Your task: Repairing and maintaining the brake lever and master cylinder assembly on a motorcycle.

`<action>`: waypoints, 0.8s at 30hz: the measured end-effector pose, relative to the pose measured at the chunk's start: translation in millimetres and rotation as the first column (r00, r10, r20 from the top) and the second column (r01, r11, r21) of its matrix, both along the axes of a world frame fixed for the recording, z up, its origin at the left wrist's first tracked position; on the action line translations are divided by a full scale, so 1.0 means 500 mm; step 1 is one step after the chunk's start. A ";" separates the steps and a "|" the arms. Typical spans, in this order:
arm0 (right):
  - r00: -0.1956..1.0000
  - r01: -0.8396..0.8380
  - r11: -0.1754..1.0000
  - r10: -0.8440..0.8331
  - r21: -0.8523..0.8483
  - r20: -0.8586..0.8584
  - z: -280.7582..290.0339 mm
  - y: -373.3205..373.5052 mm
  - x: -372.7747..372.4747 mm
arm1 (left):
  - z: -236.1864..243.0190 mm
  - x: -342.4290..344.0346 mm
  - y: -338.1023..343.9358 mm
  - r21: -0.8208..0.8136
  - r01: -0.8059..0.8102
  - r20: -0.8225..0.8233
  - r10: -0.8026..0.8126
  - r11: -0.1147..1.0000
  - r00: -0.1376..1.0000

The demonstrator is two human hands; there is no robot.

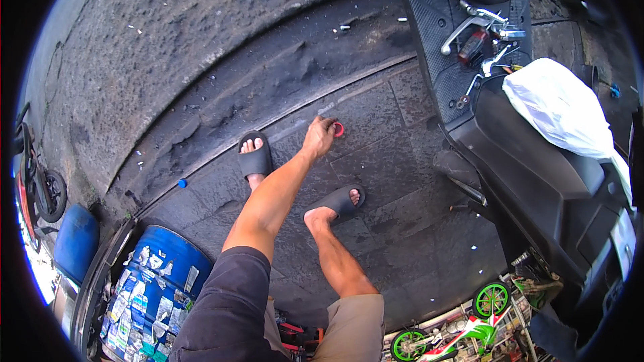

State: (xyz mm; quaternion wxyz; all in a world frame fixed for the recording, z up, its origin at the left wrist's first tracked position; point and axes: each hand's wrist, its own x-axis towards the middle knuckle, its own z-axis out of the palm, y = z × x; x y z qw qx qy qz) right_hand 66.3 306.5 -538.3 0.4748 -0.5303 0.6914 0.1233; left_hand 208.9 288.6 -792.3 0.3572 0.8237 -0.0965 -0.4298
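Observation:
My left hand [320, 136] reaches out low over the dark tiled floor [376, 141], between and beyond my two feet. Its fingers are closed at the edge of a small red ring [339, 129], and the fingertips partly cover it. From the lower left comes the arm, in a dark short sleeve. It crosses in front of my left leg. Beside the forearm, my left foot stands in a dark grey slide sandal [255, 162]. A matching sandal [344, 202] is on my right foot. My right hand is outside the picture.
On the right stands a scooter with a black footboard [429, 33]; levers [463, 35], a red lamp [475, 45] and a white plastic bag [557, 104] rest on it. A blue barrel [171, 248] stands lower left, a green-wheeled motorbike [479, 328] lower right. A blue cap [182, 183] lies near the step edge.

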 end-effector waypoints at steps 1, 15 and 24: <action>1.000 0.009 1.000 -0.009 0.010 -0.003 -0.021 0.002 0.013 | -0.029 -0.003 0.000 0.019 0.005 -0.009 -0.004 1.000 1.000; 0.996 0.088 0.996 -0.088 -0.019 0.011 -0.012 -0.044 0.028 | -0.065 -0.012 -0.004 0.051 0.094 0.069 -0.098 0.994 0.993; 0.993 0.118 0.913 -0.107 -0.390 0.049 0.349 -0.212 -0.162 | -0.017 -0.020 0.052 0.125 -0.027 0.125 0.012 0.992 0.992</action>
